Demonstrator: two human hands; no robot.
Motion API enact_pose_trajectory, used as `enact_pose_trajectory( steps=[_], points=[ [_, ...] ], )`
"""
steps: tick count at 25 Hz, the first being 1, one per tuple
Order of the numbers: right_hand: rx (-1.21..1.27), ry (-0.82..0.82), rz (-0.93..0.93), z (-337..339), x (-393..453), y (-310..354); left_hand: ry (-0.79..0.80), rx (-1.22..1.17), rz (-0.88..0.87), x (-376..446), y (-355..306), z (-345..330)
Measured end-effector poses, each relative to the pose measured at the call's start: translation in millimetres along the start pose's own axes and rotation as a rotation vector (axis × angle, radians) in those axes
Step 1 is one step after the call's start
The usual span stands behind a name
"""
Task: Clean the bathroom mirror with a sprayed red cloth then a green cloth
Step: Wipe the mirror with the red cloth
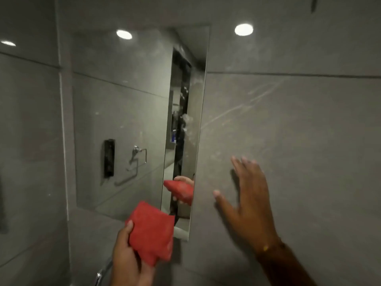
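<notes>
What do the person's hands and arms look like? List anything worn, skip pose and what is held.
Both hands are bare: no gloves or rings show. The right hand leads to an uncovered forearm with a small yellow mark at the wrist; what it is cannot be told. The left hand shows no sleeve or watch before the frame edge.

Dim bathroom with large matte grey wall tiles (299, 112) and thin grout lines. A round recessed ceiling light (244, 29) glows white at the top.
</notes>
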State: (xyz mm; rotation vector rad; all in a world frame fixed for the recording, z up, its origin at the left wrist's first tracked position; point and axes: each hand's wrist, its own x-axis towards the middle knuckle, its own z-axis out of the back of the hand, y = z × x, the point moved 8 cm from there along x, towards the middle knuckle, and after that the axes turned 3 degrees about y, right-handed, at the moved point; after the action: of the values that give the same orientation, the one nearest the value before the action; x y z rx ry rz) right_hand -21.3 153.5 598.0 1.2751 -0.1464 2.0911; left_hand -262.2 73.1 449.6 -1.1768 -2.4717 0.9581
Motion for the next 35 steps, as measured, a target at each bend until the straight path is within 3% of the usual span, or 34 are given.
enact_pose_trajectory(
  steps=[1, 5, 7, 11, 13, 16, 21, 28, 35],
  points=[
    [-0.074, -0.013, 0.058, 12, 41, 18, 0.085, -0.103, -0.035, 9, -19, -19],
    [-0.414, -0.059, 0.144, 50, 166, 58, 0.119, -0.071, -0.323, 33, -131, -123],
    [-0.539, -0.021, 0.128, 53, 201, 59, 0.109, 0.038, -0.465, 43, -172, -171],
    [-0.664, 0.009, 0.090, 49, 218, 51, 0.087, 0.353, -0.923, 45, -258, -271],
    [-0.654, -0.018, 0.110, 48, 217, 49, 0.186, 0.641, -1.126, 45, -265, -320],
    [-0.633, -0.057, 0.119, 49, 218, 47, 0.243, 1.349, -1.457, 40, -232, -375],
    [-0.644, -0.113, 0.134, 46, 219, 39, 0.261, 1.556, -1.722, 43, -195, -377],
    [-0.682, -0.133, 0.142, 45, 217, 31, 0.221, 1.540, -1.712, 59, -236, -386],
    [-0.658, -0.069, 0.127, 40, 220, 28, -0.152, 1.363, -1.419, 191, -406, -288]
  ],
)
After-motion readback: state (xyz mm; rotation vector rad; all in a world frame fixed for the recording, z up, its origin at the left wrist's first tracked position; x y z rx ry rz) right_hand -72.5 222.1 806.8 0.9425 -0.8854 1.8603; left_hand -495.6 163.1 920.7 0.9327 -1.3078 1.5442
